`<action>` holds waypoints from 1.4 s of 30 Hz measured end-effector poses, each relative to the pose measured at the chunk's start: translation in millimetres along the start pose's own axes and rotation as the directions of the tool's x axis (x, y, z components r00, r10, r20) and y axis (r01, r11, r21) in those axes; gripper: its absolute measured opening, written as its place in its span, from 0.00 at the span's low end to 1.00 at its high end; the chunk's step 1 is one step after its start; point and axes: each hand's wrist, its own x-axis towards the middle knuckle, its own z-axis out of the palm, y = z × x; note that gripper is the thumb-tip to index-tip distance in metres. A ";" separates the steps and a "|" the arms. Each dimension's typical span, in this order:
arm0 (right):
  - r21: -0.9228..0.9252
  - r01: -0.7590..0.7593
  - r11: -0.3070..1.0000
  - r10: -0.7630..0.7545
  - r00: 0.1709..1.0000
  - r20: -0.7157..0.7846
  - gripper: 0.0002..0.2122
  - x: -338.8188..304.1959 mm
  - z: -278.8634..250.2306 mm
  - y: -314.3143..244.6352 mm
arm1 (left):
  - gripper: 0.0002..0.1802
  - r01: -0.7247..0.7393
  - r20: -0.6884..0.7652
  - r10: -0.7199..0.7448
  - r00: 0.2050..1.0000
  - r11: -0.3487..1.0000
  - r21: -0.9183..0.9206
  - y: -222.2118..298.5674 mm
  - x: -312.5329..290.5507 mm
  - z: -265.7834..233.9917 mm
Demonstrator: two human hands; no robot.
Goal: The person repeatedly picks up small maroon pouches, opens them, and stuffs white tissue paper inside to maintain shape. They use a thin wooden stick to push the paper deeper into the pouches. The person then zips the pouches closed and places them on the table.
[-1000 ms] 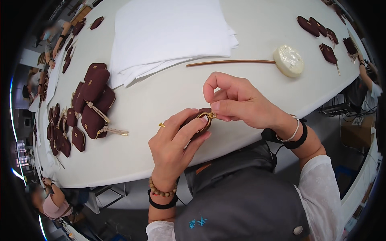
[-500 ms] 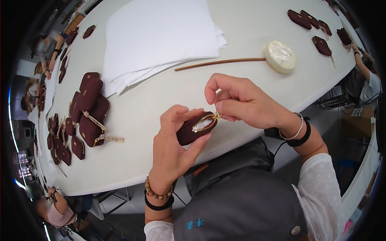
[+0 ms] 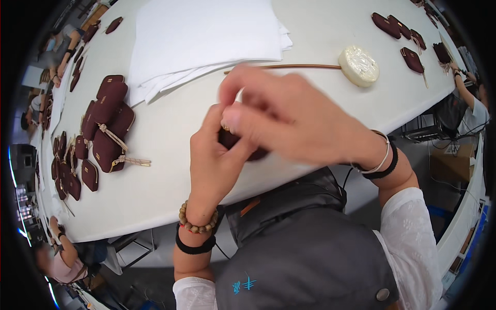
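My left hand [image 3: 214, 160] is closed around a small dark maroon zip pouch [image 3: 228, 138], of which only parts show between the fingers. Across its top reaches my right hand [image 3: 305, 119], smeared by motion, with thumb and forefinger pinched at the zip end. A glint of the gold zipper pull [image 3: 225, 125] appears by the thumb tip. Most of the pouch and its zip line is hidden behind the right hand, so how far it is unzipped cannot be seen.
A pile of maroon pouches [image 3: 110, 102] with beige cords lies at left. White sheets [image 3: 201, 41] are stacked ahead. A wrapped round roll [image 3: 359, 66] sits by a thin brown rod [image 3: 299, 66]. More pouches [image 3: 386, 25] lie far right. Other people work along the table edges.
My right hand has swept left across the pouch, which earlier showed its gold zip partly open with white stuffing inside. The left hand has shifted slightly left and up.
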 end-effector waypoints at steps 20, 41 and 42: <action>-0.377 -0.407 0.832 0.502 0.842 0.199 0.28 -27.3 22.9 52.1 | 0.57 0.027 -0.001 -0.028 1.000 0.981 0.193 -40.3 -37.9 -11.9; -0.658 0.080 0.749 0.049 0.983 0.175 0.41 -58.2 25.4 85.3 | 0.59 -0.168 0.347 0.131 0.929 0.982 0.081 -36.9 -33.6 36.2; -0.650 0.069 0.756 0.043 0.987 0.155 0.40 -63.7 32.9 81.1 | 0.58 -0.126 0.350 0.090 0.933 0.989 0.081 -36.3 -35.0 33.0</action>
